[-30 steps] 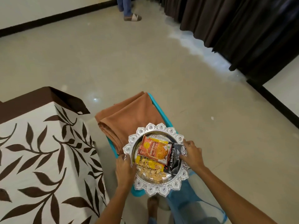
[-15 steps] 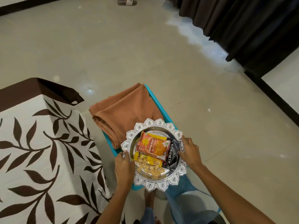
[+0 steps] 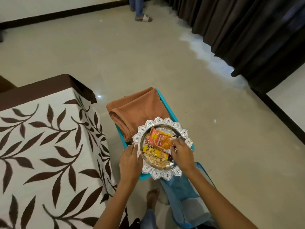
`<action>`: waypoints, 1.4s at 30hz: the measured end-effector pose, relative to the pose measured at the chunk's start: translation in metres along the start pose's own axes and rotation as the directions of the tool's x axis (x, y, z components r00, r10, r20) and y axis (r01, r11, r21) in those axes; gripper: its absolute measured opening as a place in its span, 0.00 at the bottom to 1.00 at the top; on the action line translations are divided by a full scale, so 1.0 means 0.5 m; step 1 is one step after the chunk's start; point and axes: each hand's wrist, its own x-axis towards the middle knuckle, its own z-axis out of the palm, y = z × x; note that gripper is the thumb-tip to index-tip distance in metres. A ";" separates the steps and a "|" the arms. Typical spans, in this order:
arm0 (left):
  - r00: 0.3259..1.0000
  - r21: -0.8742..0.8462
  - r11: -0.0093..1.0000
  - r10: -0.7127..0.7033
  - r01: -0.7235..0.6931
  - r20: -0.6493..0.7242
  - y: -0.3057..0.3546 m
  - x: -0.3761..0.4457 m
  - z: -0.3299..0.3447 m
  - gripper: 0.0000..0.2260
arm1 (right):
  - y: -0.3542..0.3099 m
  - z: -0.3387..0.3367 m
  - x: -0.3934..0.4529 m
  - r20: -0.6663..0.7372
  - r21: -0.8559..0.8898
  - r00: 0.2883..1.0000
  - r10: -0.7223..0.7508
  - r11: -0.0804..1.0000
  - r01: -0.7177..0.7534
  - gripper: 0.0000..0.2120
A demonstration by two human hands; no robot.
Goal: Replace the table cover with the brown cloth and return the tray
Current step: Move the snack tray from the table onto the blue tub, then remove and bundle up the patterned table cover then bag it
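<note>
Round silver tray with scalloped rim (image 3: 166, 175) resting on a turquoise plastic stool (image 3: 166, 104), overlapping the 5 o'clock end of the folded brown cloth (image 3: 140, 108). Left hand (image 3: 130, 160) at the rim's 9 o'clock, same as half a second ago, fingers curled over the edge. Right hand (image 3: 180, 153) shifted off the 3 o'clock rim inward onto the packets, fingers bent and pinching at the orange snack packet (image 3: 159, 140). White leaf-patterned table cover (image 3: 49, 146) over the surface at 9 o'clock.
</note>
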 end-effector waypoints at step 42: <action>0.958 0.229 0.937 -0.282 0.264 0.054 -0.400 -0.573 -0.244 0.23 | -0.430 0.232 -0.446 0.227 0.106 0.621 -0.750 0.653 0.750 0.15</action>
